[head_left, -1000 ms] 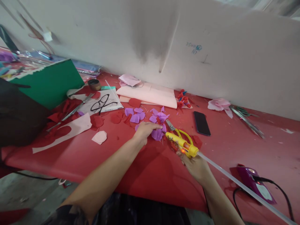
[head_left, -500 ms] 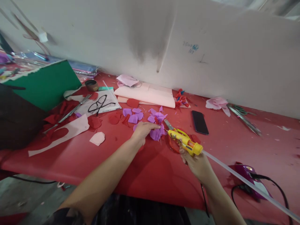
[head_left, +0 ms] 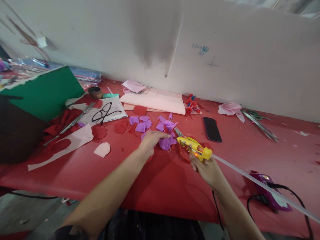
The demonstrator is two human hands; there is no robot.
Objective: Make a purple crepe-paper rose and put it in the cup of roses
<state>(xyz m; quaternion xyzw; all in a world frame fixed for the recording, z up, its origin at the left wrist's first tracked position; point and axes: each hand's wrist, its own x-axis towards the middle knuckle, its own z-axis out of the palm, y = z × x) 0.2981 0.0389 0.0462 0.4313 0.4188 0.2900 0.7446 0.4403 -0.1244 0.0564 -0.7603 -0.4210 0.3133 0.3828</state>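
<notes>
Glue gun (head_left: 191, 145) sits in the right hand (head_left: 203, 167), fingers closed round it, nozzle near the purple petals (head_left: 165, 144). The left hand (head_left: 150, 142) reaches those petals; whether it pinches any, I cannot tell. One phone (head_left: 212, 129) and one pair of glasses (head_left: 102, 114) lie beyond. Red tabletop (head_left: 157, 186) runs from the hands to its front edge.

Pale grey-white wall (head_left: 237, 76) behind, dark smudges (head_left: 147, 36) upper centre, small handwritten marks (head_left: 200, 48) right of them. Red surface (head_left: 295, 166) runs along wall, soft sheen on right side. Grey floor (head_left: 32, 216) lower left, dim. Top right corner brighter, blurred.
</notes>
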